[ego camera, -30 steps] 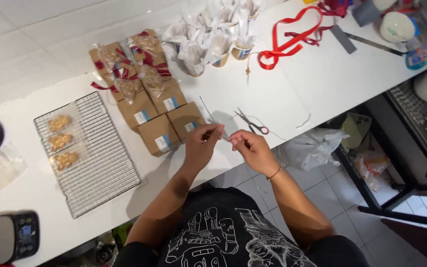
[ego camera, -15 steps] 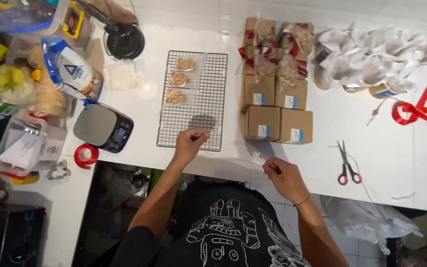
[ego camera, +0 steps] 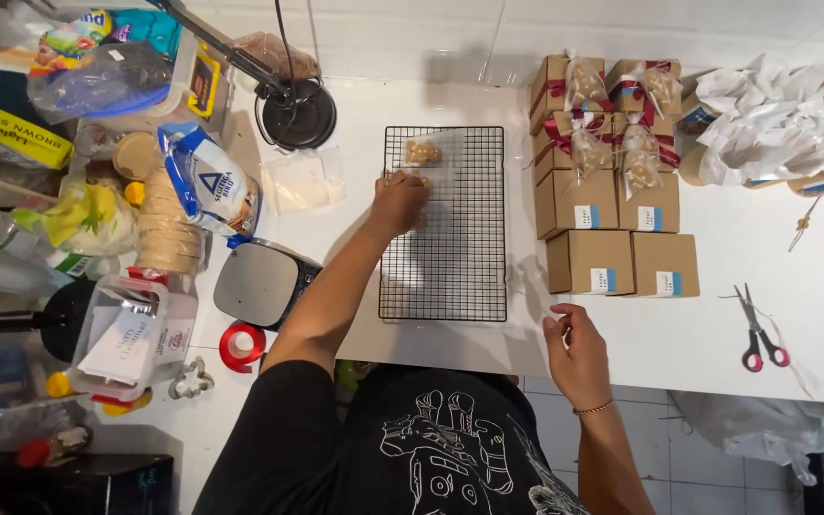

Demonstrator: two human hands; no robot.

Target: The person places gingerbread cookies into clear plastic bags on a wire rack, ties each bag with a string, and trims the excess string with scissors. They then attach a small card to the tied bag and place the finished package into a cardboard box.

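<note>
Left hand (ego camera: 399, 202) rests on black wire cooling rack (ego camera: 443, 277) on white bench (ego camera: 774, 257), fingers curled onto a small bagged cookie (ego camera: 419, 180), grip unclear. Right hand (ego camera: 579, 355) at bench edge near plain brown cardboard boxes (ego camera: 622, 263), fingers loosely bent, empty.

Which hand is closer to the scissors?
Right. The right hand rests at the table edge, left of the scissors; the left hand is farther, on the wire rack.

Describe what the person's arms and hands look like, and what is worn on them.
Both arms are bare from the short sleeves of a black T-shirt with a white line-drawn print on the chest. The left hand shows no ring, watch or glove. The right hand is also ungloved; a thin beaded bracelet circles its wrist. No tattoos or markings are visible on either forearm.
</note>
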